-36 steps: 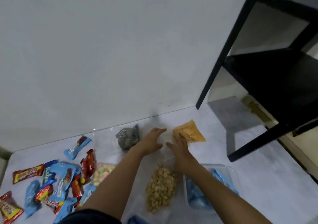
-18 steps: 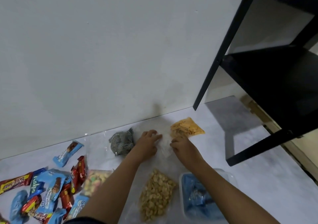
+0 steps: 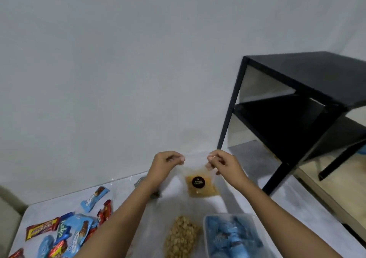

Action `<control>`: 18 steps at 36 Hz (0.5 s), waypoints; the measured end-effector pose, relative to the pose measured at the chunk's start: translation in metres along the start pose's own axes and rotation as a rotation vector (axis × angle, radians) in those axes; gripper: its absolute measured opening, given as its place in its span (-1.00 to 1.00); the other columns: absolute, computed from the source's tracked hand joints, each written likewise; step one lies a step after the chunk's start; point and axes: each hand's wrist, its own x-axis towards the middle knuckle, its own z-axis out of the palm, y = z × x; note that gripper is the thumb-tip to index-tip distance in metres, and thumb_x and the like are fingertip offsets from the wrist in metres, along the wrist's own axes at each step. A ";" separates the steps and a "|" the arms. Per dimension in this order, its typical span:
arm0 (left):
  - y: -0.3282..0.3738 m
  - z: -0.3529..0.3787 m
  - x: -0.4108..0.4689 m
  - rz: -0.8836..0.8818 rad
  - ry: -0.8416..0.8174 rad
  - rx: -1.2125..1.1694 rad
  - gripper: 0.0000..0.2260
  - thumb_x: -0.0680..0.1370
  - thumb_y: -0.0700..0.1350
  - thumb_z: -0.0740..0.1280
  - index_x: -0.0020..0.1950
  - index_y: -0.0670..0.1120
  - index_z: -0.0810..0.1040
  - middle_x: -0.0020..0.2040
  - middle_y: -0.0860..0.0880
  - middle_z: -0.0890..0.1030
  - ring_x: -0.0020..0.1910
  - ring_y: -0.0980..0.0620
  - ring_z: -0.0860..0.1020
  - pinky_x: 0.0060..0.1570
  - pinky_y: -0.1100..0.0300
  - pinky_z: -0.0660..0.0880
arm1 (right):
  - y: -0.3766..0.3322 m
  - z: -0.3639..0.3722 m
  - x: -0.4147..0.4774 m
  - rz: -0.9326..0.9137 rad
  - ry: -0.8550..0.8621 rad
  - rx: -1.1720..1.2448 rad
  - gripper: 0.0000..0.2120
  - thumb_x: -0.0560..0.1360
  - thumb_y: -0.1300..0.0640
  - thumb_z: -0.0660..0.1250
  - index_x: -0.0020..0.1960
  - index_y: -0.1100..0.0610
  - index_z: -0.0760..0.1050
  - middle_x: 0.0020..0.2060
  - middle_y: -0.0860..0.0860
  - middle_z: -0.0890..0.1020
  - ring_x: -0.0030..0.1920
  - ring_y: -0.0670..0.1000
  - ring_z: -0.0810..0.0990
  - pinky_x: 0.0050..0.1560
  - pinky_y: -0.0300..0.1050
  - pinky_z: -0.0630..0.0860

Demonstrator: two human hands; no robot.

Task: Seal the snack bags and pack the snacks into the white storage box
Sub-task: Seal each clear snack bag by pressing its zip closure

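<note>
Two hands hold a clear snack bag up by its top edge, above a white table.

The left hand [image 3: 165, 163] pinches the bag's upper left corner between curled fingers and thumb; the right hand [image 3: 223, 163] pinches the upper right corner likewise, both closed on the plastic. The clear snack bag [image 3: 201, 185] hangs between them, its orange contents and a round black label gathered in the lower half. Below, on the table [image 3: 297, 208], a second clear bag of pale round snacks [image 3: 181, 236] lies flat, just left of the white storage box [image 3: 230, 236], which contains blue wrapped snacks. A scatter of blue and red wrapped snacks [image 3: 65, 230] lies at the left. A black shelf unit [image 3: 297, 103] stands against the wall at the right.
</note>
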 end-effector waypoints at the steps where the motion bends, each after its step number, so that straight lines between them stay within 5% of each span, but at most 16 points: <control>1: 0.011 -0.004 -0.003 0.012 0.010 -0.006 -0.92 0.44 -0.20 0.43 -0.21 -0.02 0.66 -0.30 0.01 0.67 -0.23 0.11 0.63 -0.10 0.32 0.53 | -0.011 -0.003 -0.003 -0.015 -0.007 0.014 -0.92 0.55 0.17 0.26 -0.11 0.09 0.50 -0.26 0.08 0.68 -0.27 -0.07 0.64 -0.35 -0.24 0.47; 9: 0.076 -0.033 -0.032 0.123 0.048 -0.007 -0.97 0.48 -0.23 0.38 -0.14 -0.16 0.62 -0.29 -0.05 0.62 -0.35 0.23 0.57 -0.28 0.41 0.47 | -0.075 -0.007 -0.027 -0.174 0.018 0.082 -0.88 0.54 0.22 0.27 -0.15 0.07 0.50 -0.30 0.02 0.67 -0.35 -0.05 0.58 -0.46 -0.29 0.40; 18: 0.112 -0.050 -0.058 0.287 0.192 0.170 -0.94 0.51 -0.17 0.34 -0.16 -0.05 0.58 -0.20 0.08 0.61 -0.14 0.15 0.56 -0.10 0.36 0.44 | -0.116 0.005 -0.029 -0.347 0.093 0.079 -0.86 0.51 0.32 0.28 -0.20 0.17 0.52 -0.36 0.07 0.58 -0.39 -0.20 0.52 -0.28 -0.43 0.44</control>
